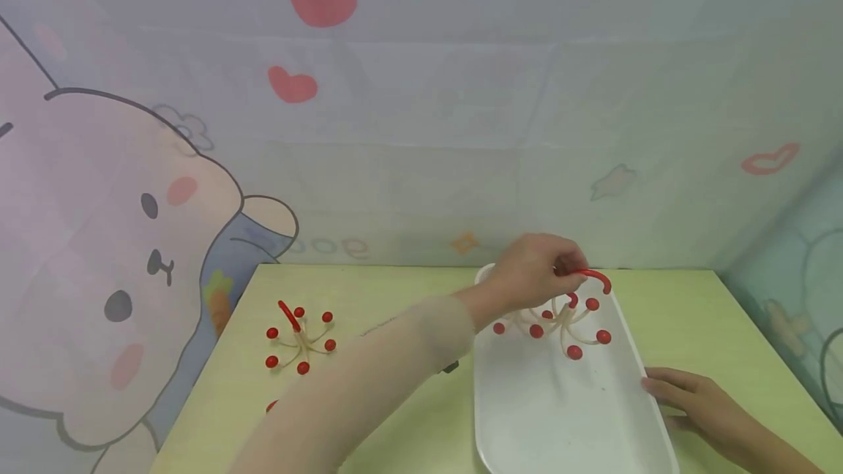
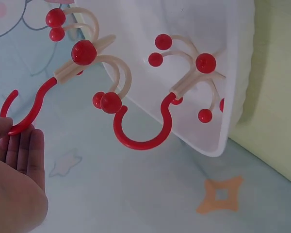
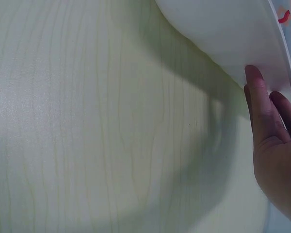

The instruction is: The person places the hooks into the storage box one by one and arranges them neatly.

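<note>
My left hand (image 1: 536, 276) is over the far end of a white tray (image 1: 573, 415), its thumb and fingers pinching the red hook of a ball-tipped hook (image 2: 82, 53). Beige curved arms ending in red balls spread from the hook's other end and hang over the tray. A second such hook (image 2: 145, 143) lies inside the tray, partly behind the held one in the head view. On the tray's right side, my right hand (image 1: 705, 408) holds the rim, with fingers (image 3: 259, 102) along the outer wall and a fingertip over the edge.
Another ball-tipped hook (image 1: 301, 342) stands on the left of the pale green table (image 1: 395, 280). A red ball (image 1: 271, 406) peeks out beside the left sleeve (image 1: 369, 386), which covers the table's middle. A printed cloth (image 1: 421, 93) hangs behind the table.
</note>
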`<state>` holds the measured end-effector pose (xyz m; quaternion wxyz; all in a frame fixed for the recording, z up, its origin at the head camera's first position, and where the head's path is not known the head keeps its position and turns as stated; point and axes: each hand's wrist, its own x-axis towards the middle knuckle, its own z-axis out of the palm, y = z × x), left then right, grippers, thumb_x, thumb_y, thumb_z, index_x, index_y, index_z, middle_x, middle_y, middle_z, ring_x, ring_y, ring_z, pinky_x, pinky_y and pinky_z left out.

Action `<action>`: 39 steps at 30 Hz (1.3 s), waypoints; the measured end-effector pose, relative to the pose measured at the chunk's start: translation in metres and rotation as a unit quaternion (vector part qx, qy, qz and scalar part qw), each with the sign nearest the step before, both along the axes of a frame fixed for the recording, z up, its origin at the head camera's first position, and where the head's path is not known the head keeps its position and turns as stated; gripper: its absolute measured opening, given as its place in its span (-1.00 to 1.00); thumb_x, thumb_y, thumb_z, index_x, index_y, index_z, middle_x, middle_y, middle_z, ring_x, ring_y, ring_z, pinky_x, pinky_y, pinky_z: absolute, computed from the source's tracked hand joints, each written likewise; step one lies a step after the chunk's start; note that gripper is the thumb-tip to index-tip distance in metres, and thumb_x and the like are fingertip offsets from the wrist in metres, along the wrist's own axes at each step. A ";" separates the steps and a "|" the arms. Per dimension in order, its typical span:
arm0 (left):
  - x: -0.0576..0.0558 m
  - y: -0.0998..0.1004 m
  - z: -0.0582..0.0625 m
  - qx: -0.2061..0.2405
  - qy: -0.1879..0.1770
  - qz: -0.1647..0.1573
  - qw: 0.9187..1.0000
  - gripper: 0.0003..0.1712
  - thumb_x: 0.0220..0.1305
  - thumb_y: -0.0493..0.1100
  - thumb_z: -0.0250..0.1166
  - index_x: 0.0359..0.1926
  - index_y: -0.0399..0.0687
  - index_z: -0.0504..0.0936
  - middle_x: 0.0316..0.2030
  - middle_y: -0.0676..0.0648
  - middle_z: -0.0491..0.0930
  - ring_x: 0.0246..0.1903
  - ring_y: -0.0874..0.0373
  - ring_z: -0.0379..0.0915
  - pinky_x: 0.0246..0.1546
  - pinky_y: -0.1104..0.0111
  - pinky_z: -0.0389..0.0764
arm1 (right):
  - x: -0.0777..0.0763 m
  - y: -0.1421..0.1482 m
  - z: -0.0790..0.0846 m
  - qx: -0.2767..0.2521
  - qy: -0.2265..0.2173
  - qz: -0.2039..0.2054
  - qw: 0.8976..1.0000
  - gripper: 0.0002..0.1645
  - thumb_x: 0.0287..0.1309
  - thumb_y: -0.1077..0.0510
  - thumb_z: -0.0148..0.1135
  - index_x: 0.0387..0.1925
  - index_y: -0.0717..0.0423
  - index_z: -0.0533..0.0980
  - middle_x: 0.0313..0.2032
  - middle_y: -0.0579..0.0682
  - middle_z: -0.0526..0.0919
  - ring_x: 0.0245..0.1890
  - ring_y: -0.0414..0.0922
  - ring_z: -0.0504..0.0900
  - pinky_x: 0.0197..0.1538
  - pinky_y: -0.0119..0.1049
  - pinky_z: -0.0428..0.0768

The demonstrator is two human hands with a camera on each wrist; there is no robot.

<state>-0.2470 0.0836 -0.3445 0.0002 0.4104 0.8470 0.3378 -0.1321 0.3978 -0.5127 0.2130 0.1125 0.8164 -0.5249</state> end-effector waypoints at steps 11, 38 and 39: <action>-0.004 0.021 -0.015 -0.006 -0.011 0.039 0.999 -0.95 0.47 -0.13 0.41 -0.12 0.08 0.77 -0.38 0.34 0.58 -0.36 0.55 0.44 -0.23 0.76 0.44 | -0.001 -0.001 0.000 0.009 -0.010 -0.014 1.000 -0.05 0.52 -0.22 0.26 0.49 0.49 0.29 0.48 0.51 0.28 0.12 -0.01 0.66 0.18 0.06 0.74; -0.013 0.050 -0.057 -0.008 -0.045 0.131 0.990 -0.91 0.45 -0.13 0.45 -0.07 0.12 0.76 -0.33 0.27 0.63 -0.33 0.44 0.47 -0.28 0.70 0.50 | 0.000 0.000 0.000 0.001 -0.005 -0.017 1.000 -0.11 0.55 -0.17 0.25 0.48 0.49 0.31 0.44 0.48 0.38 0.10 -0.02 0.67 0.16 0.07 0.74; -0.013 0.051 -0.058 -0.009 -0.046 0.136 0.990 -0.91 0.45 -0.13 0.45 -0.07 0.12 0.76 -0.33 0.27 0.63 -0.33 0.43 0.47 -0.28 0.70 0.51 | 0.001 0.000 0.000 0.002 -0.006 -0.018 1.000 -0.10 0.54 -0.17 0.25 0.49 0.48 0.31 0.45 0.47 0.38 0.10 -0.02 0.67 0.16 0.07 0.74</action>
